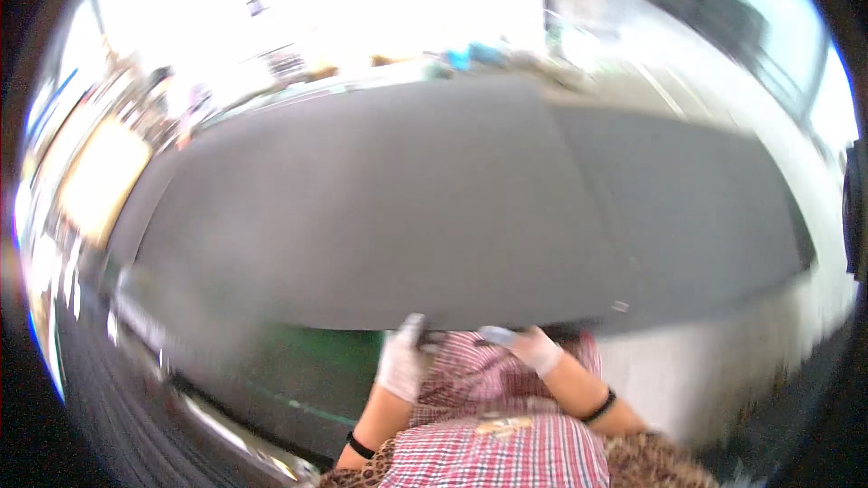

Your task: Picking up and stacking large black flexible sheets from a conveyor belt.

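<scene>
A sheet [389, 208] lies across the bench [298, 375] before the person [497, 456], left hand [403, 363] and right hand [529, 348] by its near edge.

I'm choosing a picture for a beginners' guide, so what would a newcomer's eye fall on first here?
First, probably, the broad dark grey sheet, which fills the middle of the view. Next come the pale-gloved left hand and right hand, side by side at the sheet's near edge, low in the centre. Below them, the red-and-white checked garment stands out at the bottom edge.
</scene>
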`<state>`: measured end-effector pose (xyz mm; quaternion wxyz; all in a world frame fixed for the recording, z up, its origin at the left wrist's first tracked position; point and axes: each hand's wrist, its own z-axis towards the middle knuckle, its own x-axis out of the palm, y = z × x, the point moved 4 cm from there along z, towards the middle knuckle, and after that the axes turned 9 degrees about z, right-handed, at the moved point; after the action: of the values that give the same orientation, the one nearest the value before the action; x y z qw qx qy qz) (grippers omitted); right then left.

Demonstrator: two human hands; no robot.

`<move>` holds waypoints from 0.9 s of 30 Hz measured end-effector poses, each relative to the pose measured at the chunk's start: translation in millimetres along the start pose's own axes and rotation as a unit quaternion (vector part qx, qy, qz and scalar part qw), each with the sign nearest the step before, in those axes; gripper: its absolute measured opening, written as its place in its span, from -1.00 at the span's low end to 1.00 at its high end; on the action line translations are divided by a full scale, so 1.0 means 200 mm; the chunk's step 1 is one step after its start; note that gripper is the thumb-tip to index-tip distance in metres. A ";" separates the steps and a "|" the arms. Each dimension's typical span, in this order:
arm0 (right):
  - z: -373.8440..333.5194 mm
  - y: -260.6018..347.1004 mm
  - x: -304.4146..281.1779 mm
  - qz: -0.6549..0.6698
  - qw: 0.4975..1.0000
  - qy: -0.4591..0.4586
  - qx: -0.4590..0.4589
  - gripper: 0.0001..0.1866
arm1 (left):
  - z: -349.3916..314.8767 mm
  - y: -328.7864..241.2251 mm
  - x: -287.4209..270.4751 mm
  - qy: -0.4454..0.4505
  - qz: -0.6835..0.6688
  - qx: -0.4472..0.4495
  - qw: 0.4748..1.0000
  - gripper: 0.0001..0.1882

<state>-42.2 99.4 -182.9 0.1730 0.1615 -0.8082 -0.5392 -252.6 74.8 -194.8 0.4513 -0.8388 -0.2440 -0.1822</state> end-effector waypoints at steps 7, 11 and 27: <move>-0.07 -0.71 -0.59 0.323 0.879 -0.345 0.065 -0.61 | 0.29 -0.16 -0.99 -0.133 -0.030 0.149 0.979 -0.85; -0.06 -1.38 -0.98 0.337 0.852 -0.398 -0.041 -0.67 | 0.30 -0.27 -1.04 -0.249 -0.107 0.198 0.942 -0.51; -0.12 -0.87 -1.07 0.618 0.595 -0.514 0.010 -0.50 | -0.15 -0.21 -0.21 -0.192 0.067 0.337 0.920 -0.56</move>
<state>172.7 111.7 -357.6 0.0196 -0.6784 -0.6751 -0.2892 -312.5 58.9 -173.5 0.6627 -0.6706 -0.3163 0.1053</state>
